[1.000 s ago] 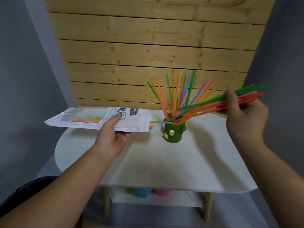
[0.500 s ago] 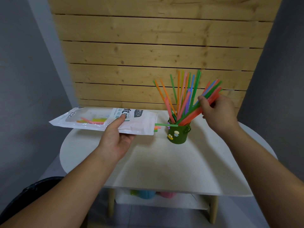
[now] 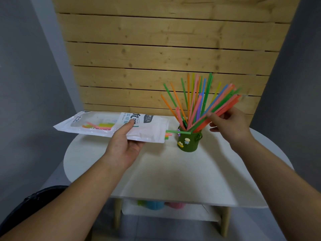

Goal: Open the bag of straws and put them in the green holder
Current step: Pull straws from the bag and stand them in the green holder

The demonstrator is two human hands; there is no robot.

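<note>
Wooden slats are backing a white table (image 3: pixel 173 171) where the right hand (image 3: pixel 231 126) is pinching a leaning bunch of straws (image 3: pixel 217 110) into the green holder (image 3: pixel 190 142) near the back edge, risking tipping it, while the left hand (image 3: pixel 124 146) is gripping the bag (image 3: pixel 107 126), whose remaining straws could be sliding out.

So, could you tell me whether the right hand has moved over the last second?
Yes. The right hand has moved left and down toward the green holder, lowering its straws into it.
</note>
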